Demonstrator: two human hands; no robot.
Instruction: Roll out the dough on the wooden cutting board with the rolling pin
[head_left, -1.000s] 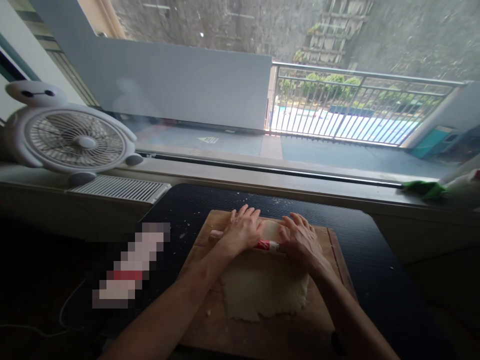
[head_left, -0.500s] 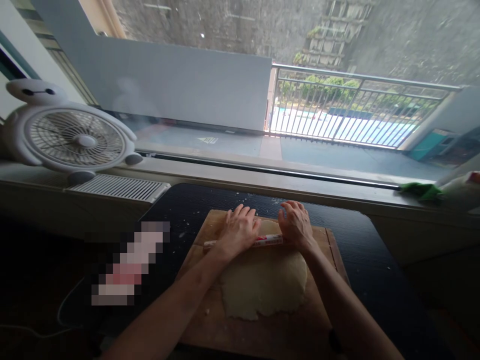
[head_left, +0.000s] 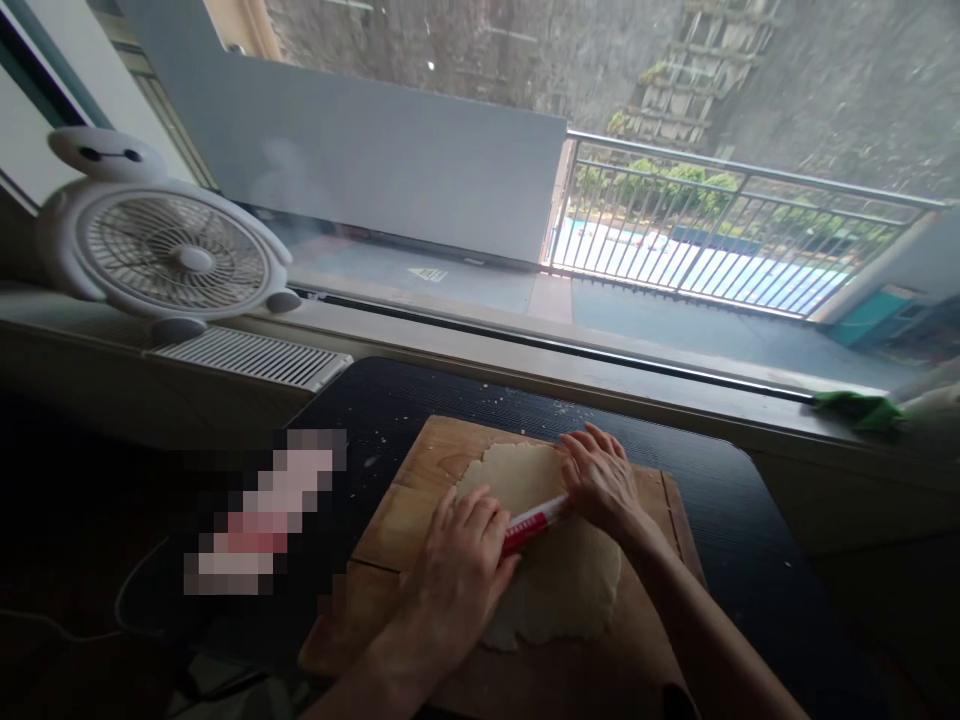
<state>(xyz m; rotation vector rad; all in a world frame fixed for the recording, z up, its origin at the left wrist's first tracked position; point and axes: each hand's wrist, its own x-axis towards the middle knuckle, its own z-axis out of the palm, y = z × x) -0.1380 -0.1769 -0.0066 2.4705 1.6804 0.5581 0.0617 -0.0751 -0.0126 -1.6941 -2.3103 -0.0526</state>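
A flat sheet of pale dough with ragged edges lies on a wooden cutting board. Across it, on a slant, runs a slim rolling pin with red and white printing. My left hand lies over the pin's nearer, lower-left end, fingers curved round it. At the upper-right end my right hand is closed over the pin with bent fingers. Both ends of the pin are hidden under my hands.
The board rests on a black table with scattered flour specks. A white fan stands left on the sill, near a slotted vent. A green cloth lies on the right of the sill. A window fills the background.
My left hand has come down and nearer to me, swinging the pin from nearly level to a slant. My right hand stays near its end. The view has shifted slightly.
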